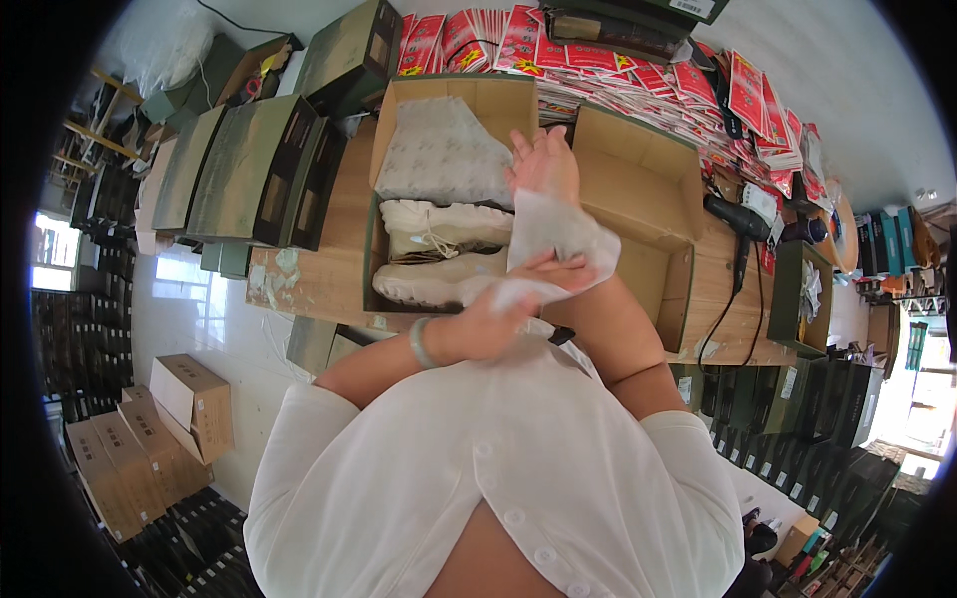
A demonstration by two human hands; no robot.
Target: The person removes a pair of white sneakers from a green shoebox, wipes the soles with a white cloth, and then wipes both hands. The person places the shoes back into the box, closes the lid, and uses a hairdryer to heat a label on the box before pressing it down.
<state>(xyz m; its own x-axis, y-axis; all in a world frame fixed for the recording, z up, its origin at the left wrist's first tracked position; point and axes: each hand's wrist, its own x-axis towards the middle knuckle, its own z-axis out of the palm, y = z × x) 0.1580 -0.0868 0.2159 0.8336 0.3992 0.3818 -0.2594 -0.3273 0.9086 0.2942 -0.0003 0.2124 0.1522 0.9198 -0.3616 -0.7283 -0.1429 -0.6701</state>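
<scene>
"From where we stand, taking twelve as straight ahead of the person, what are the hands doing?"

"The right hand (546,169) reaches out at about twelve, palm showing, fingers spread and gripping nothing. A thin, translucent white sheet (566,234) lies across that wrist and forearm; I can't tell whether it goes all the way round."

"And the left hand (483,329)?"

"It comes in from eight o'clock, close to the right forearm, its fingers against the sheet's near edge. It's a bit blurred, so I can't say whether they pinch or just press. My guess is that the arm serves as a backing to keep something so flimsy spread."

"Where are the shoes?"

"At eleven, a pair of cream, thick-soled shoes (439,282) lying side by side in a brown-lined, green cardboard box (508,100), probably because they fit neatly that way. Grey patterned tissue paper (444,154) is folded to the far side, which seems to leave them uncovered."

"And at one o'clock?"

"A second open, brown-lined cardboard tray (638,164), just beside the box on the pale wooden desk (344,199), presumably to be within easy reach. The black hair dryer (738,224) lies at two."
</scene>
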